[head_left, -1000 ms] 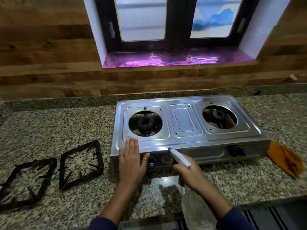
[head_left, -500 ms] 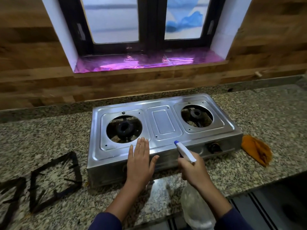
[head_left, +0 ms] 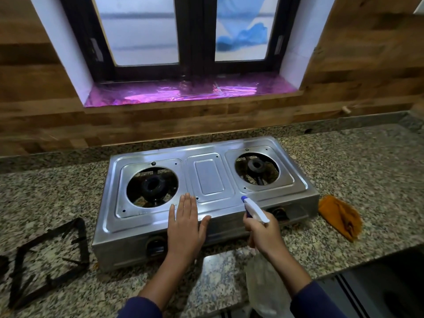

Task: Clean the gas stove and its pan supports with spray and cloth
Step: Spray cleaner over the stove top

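Observation:
A two-burner steel gas stove (head_left: 208,177) sits on the granite counter with both burner openings bare. My left hand (head_left: 185,228) lies flat, fingers apart, on the stove's front edge between the burners. My right hand (head_left: 266,235) grips a clear spray bottle (head_left: 263,283) with a white and blue nozzle (head_left: 254,208) that points at the stove top. One black pan support (head_left: 49,260) lies on the counter left of the stove, and a second is cut off at the left edge. An orange cloth (head_left: 341,218) lies right of the stove.
The granite counter (head_left: 367,171) runs to a wooden wall at the back, under a window with a pink foil sill (head_left: 190,92). The counter's front edge drops off at the lower right to a dark floor with a striped mat (head_left: 351,292).
The view has shifted, so the stove sits further right and closer. My left hand slid right along the stove's front edge. The spray bottle stays in my right hand, aimed at the stove top.

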A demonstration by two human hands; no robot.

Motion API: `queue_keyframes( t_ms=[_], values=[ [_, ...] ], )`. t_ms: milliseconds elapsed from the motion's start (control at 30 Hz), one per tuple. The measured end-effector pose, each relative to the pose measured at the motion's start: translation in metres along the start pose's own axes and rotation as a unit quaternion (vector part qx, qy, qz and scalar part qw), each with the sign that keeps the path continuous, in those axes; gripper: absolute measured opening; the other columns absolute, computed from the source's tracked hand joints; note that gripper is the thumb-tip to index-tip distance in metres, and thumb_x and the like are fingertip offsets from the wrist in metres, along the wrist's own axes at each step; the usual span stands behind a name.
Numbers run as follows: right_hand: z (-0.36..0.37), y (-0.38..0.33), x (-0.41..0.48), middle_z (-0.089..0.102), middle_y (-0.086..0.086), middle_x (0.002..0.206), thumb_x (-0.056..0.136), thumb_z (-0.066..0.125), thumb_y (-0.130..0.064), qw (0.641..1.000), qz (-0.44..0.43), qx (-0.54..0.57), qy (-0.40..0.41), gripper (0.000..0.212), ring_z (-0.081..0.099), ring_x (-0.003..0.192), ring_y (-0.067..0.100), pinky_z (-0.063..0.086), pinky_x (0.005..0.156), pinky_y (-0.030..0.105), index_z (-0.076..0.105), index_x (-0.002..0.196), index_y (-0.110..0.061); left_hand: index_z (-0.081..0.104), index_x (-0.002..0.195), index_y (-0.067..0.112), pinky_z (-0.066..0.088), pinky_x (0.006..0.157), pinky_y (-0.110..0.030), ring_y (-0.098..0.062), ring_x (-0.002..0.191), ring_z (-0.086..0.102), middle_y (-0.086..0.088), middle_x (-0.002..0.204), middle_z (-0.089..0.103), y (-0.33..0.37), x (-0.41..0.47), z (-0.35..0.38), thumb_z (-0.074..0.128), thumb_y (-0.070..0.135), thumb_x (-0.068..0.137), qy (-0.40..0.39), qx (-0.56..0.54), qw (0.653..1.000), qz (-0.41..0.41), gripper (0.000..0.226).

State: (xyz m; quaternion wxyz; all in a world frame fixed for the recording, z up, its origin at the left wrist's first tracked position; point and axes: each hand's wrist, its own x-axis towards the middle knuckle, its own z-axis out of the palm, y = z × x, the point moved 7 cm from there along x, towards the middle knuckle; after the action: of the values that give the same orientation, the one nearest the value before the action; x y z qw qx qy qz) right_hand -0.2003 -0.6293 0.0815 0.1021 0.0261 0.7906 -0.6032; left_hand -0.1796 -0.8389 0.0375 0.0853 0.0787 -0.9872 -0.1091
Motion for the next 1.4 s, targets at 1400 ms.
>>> queue_keyframes(
  t_ms=[1400],
  values=[
    [-0.189,0.051,0.068,0.046,0.005,0.056,0.072,0.057,-0.017,0.983,0.126,0.027,0.131,0.005,0.043,0.045,0.019,0.035,0.053,0.034,0.061,0.073,-0.015,0.007,0.155,0.006,0.004,0.121,-0.045,-0.025,0.152,0.000,-0.013,0.164,0.004,0.151,0.098,0.061,-0.010,0.072,0.081,-0.084,-0.007,0.996,0.014,0.100]
  ],
)
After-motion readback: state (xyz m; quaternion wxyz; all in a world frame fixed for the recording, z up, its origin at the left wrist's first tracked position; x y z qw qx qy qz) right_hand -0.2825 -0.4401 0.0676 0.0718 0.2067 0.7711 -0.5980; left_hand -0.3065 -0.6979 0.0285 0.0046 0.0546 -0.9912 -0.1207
